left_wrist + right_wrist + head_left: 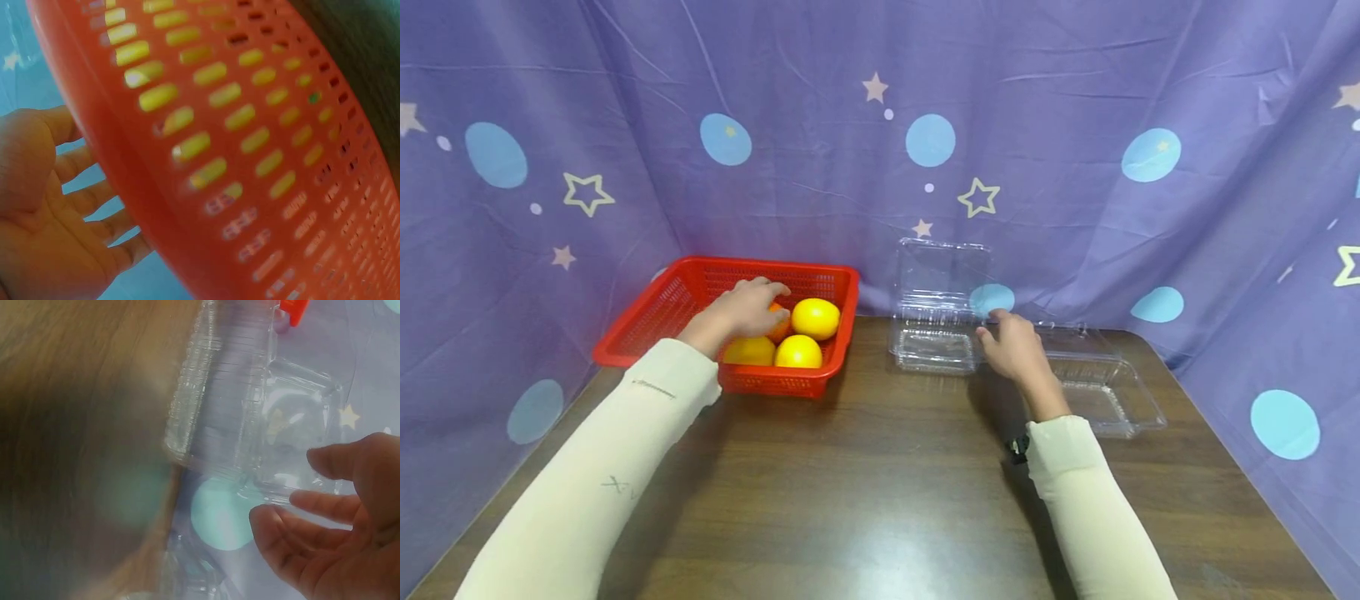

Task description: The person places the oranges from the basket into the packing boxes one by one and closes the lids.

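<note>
My left hand [747, 307] hovers over the red plastic basket [850, 321], fingers spread. Just beneath it is an orange-coloured round fruit [780, 327], partly hidden by the hand; whether they touch I cannot tell. Yellow round fruits, such as one at the front [798, 352] and one behind [816, 319], lie around it. In the left wrist view the hand [56, 200] appears beyond the basket's rim [106, 144], holding nothing visible. My right hand [1015, 350] is beside a clear plastic clamshell box [934, 350] with its lid raised. Its fingers [331, 465] are apart, with nothing visible between them.
A second clear plastic box [1105, 396] lies open to the right, partly behind the right forearm. All stand on a brown wooden table [850, 483]. A purple curtain [820, 200] with stars and blue dots hangs close behind and at both sides.
</note>
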A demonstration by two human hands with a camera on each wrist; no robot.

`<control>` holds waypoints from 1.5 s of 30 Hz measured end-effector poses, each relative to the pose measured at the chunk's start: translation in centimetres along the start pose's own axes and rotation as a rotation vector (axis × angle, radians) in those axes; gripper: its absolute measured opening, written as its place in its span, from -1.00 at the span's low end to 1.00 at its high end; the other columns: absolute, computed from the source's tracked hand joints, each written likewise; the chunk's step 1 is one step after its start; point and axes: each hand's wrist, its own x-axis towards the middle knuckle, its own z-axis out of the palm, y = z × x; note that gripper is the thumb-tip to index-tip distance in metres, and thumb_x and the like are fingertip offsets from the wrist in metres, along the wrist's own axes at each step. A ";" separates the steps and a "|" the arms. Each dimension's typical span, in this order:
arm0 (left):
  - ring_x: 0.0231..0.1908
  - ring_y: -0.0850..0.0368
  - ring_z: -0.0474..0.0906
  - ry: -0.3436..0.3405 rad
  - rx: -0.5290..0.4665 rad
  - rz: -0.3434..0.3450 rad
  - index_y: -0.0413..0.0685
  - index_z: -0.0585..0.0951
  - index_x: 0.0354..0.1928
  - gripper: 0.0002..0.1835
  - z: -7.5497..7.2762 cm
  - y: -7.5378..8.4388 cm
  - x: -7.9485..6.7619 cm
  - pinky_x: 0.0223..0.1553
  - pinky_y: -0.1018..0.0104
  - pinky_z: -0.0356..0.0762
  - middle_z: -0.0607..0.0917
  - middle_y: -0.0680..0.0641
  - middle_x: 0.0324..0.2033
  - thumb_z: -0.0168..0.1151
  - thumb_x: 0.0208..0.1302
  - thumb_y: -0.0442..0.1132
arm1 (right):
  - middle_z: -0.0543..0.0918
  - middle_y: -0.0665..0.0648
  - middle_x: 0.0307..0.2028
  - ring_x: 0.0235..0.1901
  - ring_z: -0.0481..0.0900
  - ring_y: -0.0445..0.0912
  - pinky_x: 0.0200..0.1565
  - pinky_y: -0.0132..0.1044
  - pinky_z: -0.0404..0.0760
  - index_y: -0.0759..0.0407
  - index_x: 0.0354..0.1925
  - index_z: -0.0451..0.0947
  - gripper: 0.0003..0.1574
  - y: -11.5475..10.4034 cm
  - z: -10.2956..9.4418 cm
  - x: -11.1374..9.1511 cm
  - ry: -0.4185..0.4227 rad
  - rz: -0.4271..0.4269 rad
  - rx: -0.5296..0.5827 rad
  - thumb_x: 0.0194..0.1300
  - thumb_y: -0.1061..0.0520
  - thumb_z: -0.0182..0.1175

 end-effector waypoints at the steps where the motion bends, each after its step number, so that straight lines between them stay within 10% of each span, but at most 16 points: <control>1: 0.30 -0.43 0.28 -0.015 -0.015 -0.005 -0.24 0.44 0.39 -0.46 -0.1 -0.2 0.1 0.33 -0.38 0.22 0.39 -0.41 0.32 0.08 0.46 -0.14 | 0.56 0.55 0.16 0.17 0.50 0.46 0.15 0.35 0.46 0.45 0.31 0.43 -0.36 0.1 0.1 0.1 0.000 0.015 0.000 0.46 0.03 0.12; 21: 0.36 -0.48 0.15 -0.205 -0.113 -0.185 -0.18 0.18 0.55 -0.20 0.3 -2.1 1.4 0.33 -0.43 0.17 0.12 -0.50 0.44 0.21 0.35 -0.10 | 0.62 0.48 0.12 0.19 0.52 0.38 0.22 0.19 0.47 0.46 0.15 0.56 -0.44 1.7 2.9 1.7 -0.035 0.247 0.177 0.45 0.01 0.09; 26: 0.32 -0.44 0.20 -0.215 -0.094 -0.215 -0.14 0.18 0.56 -0.19 0.7 -2.0 2.0 0.32 -0.43 0.19 0.17 -0.46 0.43 0.22 0.34 -0.10 | 0.71 0.39 -0.15 -0.30 0.73 0.13 -0.12 -0.05 0.66 0.42 0.01 0.64 -0.55 1.7 3.2 1.8 -0.032 0.301 0.298 0.45 0.06 0.11; 32: 0.33 -0.46 0.18 -0.218 -0.069 -0.216 -0.14 0.21 0.54 -0.22 1.0 -1.9 2.5 0.34 -0.40 0.16 0.19 -0.46 0.43 0.20 0.33 -0.12 | 0.63 0.20 -0.35 -0.67 0.51 -0.23 -0.51 -0.36 0.50 0.38 -0.12 0.64 -0.66 2.1 3.7 2.1 -0.040 0.355 0.392 0.43 0.11 0.10; 45: 0.26 -0.39 0.24 -0.220 -0.072 -0.292 -0.13 0.20 0.53 -0.17 1.3 -0.9 3.0 0.29 -0.34 0.27 0.24 -0.43 0.38 0.30 0.26 -0.13 | 0.33 -0.03 -0.61 -0.70 0.29 -0.23 -0.62 -0.44 0.33 0.42 -0.03 0.41 -0.80 2.4 4.8 2.3 -0.100 0.578 1.054 0.41 0.36 -0.02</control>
